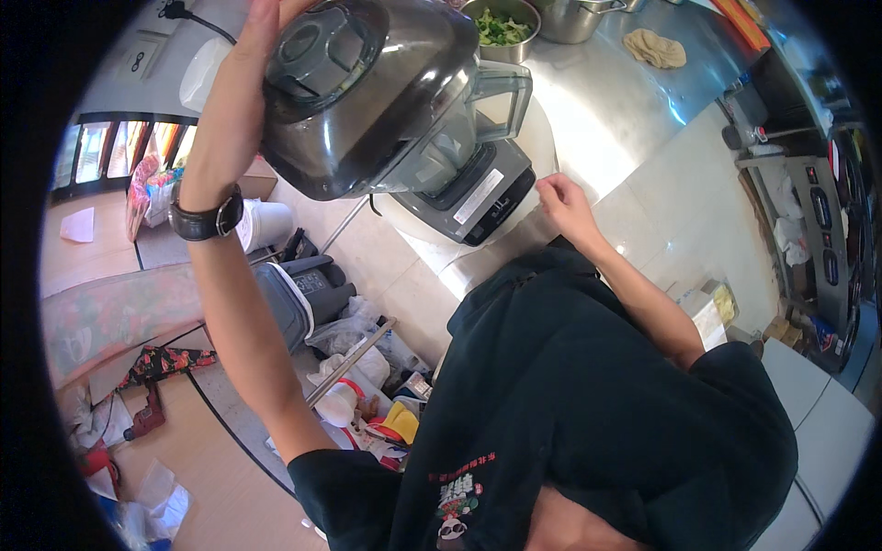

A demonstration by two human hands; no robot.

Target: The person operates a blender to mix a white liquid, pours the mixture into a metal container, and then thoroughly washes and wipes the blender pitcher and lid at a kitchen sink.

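Observation:
A blender stands before me, with a dark glossy cover (pixel 386 76) and a clear jar handle (pixel 508 103) above a grey base (pixel 475 196). My left hand (pixel 242 89), a black watch on its wrist, is raised along the left side of the cover and appears to touch it. Its fingertips reach past the top of the view, so its grip is hidden. Beside the right corner of the base is my right hand (pixel 563 200), fingers curled in, with nothing visible in them. Under the base lies a pale round board (pixel 537 138).
On the steel counter (pixel 592 89) are a metal pot (pixel 513 52) of chopped greens and a crumpled tan cloth (pixel 654 48). At left stand a white bucket (pixel 265 224) and a grey bin (pixel 282 303). Plastic bags (pixel 358 330) and a pole (pixel 351 365) are below.

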